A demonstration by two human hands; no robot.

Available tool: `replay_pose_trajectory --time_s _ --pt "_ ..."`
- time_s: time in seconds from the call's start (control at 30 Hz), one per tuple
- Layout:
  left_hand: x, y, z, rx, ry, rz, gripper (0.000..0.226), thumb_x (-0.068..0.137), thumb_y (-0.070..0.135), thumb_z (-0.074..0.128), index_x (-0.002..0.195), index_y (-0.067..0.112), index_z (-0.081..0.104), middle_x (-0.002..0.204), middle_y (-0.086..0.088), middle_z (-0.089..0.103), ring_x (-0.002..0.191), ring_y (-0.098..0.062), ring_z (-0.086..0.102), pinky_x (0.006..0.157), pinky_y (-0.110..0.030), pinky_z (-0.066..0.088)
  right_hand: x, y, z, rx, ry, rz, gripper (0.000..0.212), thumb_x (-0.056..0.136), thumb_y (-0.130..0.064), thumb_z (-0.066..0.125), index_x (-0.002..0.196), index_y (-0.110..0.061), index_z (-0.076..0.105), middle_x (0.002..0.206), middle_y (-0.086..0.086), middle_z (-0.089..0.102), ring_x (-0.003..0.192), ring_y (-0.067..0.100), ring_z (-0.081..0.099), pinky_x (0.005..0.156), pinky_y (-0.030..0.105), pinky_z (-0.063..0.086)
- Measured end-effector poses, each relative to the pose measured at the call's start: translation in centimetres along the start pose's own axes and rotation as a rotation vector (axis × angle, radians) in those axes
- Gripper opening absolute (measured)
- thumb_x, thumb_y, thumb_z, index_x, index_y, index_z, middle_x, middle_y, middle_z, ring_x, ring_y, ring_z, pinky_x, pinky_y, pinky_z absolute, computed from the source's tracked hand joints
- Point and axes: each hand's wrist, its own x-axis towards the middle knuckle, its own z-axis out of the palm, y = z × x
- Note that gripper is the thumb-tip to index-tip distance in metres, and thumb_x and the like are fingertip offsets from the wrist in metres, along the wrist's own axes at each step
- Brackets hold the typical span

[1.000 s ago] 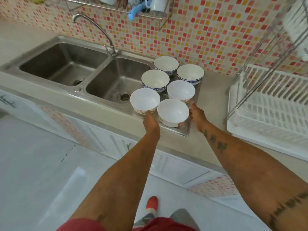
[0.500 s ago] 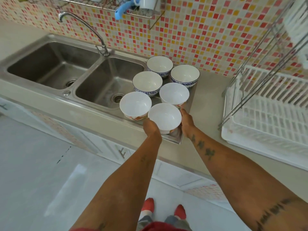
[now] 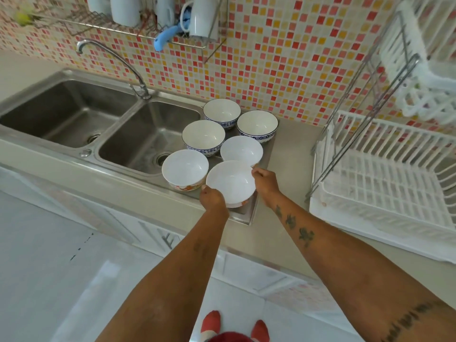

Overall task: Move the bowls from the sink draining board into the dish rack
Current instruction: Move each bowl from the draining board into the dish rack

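Several white bowls stand on the steel draining board (image 3: pixel 243 213) to the right of the sink. The nearest bowl (image 3: pixel 230 182), white with an orange pattern near its base, is gripped from both sides: my left hand (image 3: pixel 213 199) on its near-left rim, my right hand (image 3: pixel 265 181) on its right rim. It looks slightly raised off the board. Beside it sit another orange-patterned bowl (image 3: pixel 185 169) and a plain white one (image 3: pixel 241 149). Three blue-patterned bowls (image 3: pixel 203 137) stand behind them. The white plastic dish rack (image 3: pixel 385 188) sits on the counter to the right, its tray holding nothing.
A double steel sink (image 3: pixel 145 134) with a curved tap (image 3: pixel 111 58) lies to the left. A wall rack with cups (image 3: pixel 197 18) and a blue utensil hangs above. The dish rack's metal frame (image 3: pixel 370 82) and upper white tier rise at the right.
Both hands have closed onto the nearest bowl's sides and it seems to have lifted a little. The camera has tilted up, showing more of the wall.
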Motion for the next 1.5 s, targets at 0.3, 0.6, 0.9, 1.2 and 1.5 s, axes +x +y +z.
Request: replay_pose_trajectory --time_s 0.3,0.6,0.9,1.2,1.5 --pt "-8.8 11.2 8.3 -0.075 -0.266 0.045 0.045 0.101 0.024 0.031 0.144 0.014 0.041 0.151 -0.012 0.043 0.136 -0.036 0.042 0.114 -0.046 0.035 -2.1 -15.9 -7.3 -0.007 0.157 -0.574 0.038 0.097 -0.014 0.043 0.061 -0.014 0.053 0.065 0.001 0.048 0.061 0.01 0.039 0.058 0.025 0.031" --pt "-21.4 16.7 16.9 -0.188 -0.857 0.099 0.039 0.095 0.028 0.038 0.127 0.027 0.059 0.128 -0.003 0.065 0.115 -0.031 0.063 0.093 -0.045 0.055 -8.3 -28.7 -19.9 0.108 0.446 -0.97 0.045 0.097 -0.013 0.044 0.055 -0.023 0.03 0.053 -0.006 0.027 0.045 0.002 0.026 0.047 0.018 0.019" --pt "-27.6 12.9 22.9 0.216 -1.286 -0.191 0.042 0.08 0.041 0.055 0.119 0.028 0.061 0.131 -0.009 0.058 0.115 -0.04 0.055 0.106 -0.054 0.036 -10.9 -25.6 -31.3 0.133 0.672 -0.976 0.044 0.097 -0.014 0.044 0.055 -0.02 0.032 0.051 -0.011 0.028 0.048 0.002 0.024 0.05 0.019 0.02" --pt "-33.1 7.5 31.0 0.612 -1.604 -0.123 0.036 0.088 0.05 0.051 0.11 0.025 0.063 0.115 -0.015 0.064 0.1 -0.041 0.063 0.085 -0.056 0.052 -13.5 -22.5 -43.1 0.185 0.77 -0.793 0.028 0.093 -0.005 0.04 0.092 -0.013 0.067 0.086 -0.001 0.064 0.078 0.011 0.058 0.065 0.021 0.047" --pt "-33.4 1.0 37.6 0.861 -1.436 0.591 0.062 0.081 0.059 0.064 0.125 0.019 0.046 0.12 -0.01 0.058 0.099 -0.027 0.062 0.084 -0.047 0.058 -11.1 -18.8 -50.4 0.072 0.594 -0.361 0.052 0.102 -0.044 0.022 0.118 -0.013 0.061 0.125 0.013 0.061 0.114 0.027 0.056 0.107 0.044 0.037"
